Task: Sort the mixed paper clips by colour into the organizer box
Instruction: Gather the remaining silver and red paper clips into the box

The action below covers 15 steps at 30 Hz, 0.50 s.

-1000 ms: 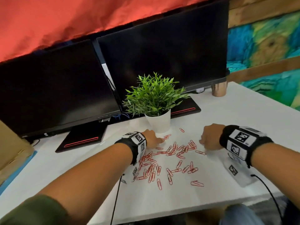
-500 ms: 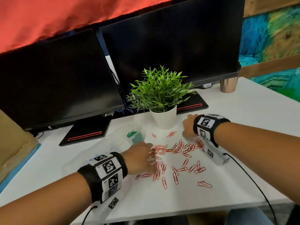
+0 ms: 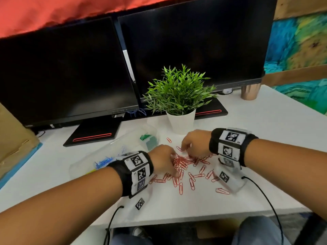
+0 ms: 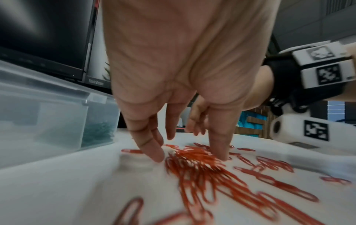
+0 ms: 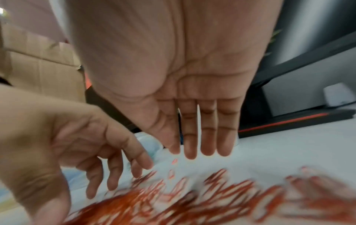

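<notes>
Head view: both hands work a scatter of red paper clips (image 3: 187, 167) on the white desk (image 3: 265, 138), midway between its front edge and a potted plant (image 3: 178, 96). The left hand (image 3: 163, 160) rests fingers-down on the left part of the heap; the right hand (image 3: 194, 144) hovers over its far side. The clear organizer box (image 3: 113, 152) lies just left of the heap, long axis running from the near left toward the plant, with blue and green clips in separate compartments; the left hand is the nearer to it, so the clips' way home is probably leftward. Left wrist view: the left hand's fingers (image 4: 154, 150) are spread and nearly straight, tips pressing the desk either side of a dense red bundle, gripping nothing; the box wall (image 4: 57, 115) stands close beside. Right wrist view: the right hand's fingers (image 5: 208, 137) are straight, held together, and empty above the blurred clips.
</notes>
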Available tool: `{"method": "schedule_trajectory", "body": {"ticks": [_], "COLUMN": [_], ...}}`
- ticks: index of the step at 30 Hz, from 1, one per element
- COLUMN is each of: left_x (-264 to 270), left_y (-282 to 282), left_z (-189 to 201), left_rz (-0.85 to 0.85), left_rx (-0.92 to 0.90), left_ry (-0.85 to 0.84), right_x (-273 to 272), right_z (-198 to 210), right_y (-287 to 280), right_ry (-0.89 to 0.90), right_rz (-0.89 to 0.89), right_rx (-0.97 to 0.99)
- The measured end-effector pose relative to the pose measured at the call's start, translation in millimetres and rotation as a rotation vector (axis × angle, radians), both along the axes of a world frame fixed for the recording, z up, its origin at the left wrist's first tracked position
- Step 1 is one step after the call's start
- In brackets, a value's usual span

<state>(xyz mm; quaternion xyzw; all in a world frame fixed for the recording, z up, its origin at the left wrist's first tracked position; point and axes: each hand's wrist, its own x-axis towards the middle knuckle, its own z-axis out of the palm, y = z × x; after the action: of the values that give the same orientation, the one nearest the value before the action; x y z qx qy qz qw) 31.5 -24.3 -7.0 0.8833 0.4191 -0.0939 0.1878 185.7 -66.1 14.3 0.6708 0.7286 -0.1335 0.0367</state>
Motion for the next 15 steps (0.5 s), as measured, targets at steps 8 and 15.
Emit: {"method": "schedule_trajectory", "body": {"ticks": [8,15], "left_x": [32.3,37.7], "left_y": [45.8,35.3], "left_z": [-0.3,-7.6], "left_rz": [0.036,-0.069], "left_rx": [0.191,0.235], "left_ry": [0.162,0.187], "right_x": [41.2,2.1], "right_z": [12.1,-14.4], "right_y": [-37.1,-16.2], "right_ry": [-0.292,-0.076], "right_rz": [-0.321,-0.208], "right_rx": [-0.233,-0.104]}}
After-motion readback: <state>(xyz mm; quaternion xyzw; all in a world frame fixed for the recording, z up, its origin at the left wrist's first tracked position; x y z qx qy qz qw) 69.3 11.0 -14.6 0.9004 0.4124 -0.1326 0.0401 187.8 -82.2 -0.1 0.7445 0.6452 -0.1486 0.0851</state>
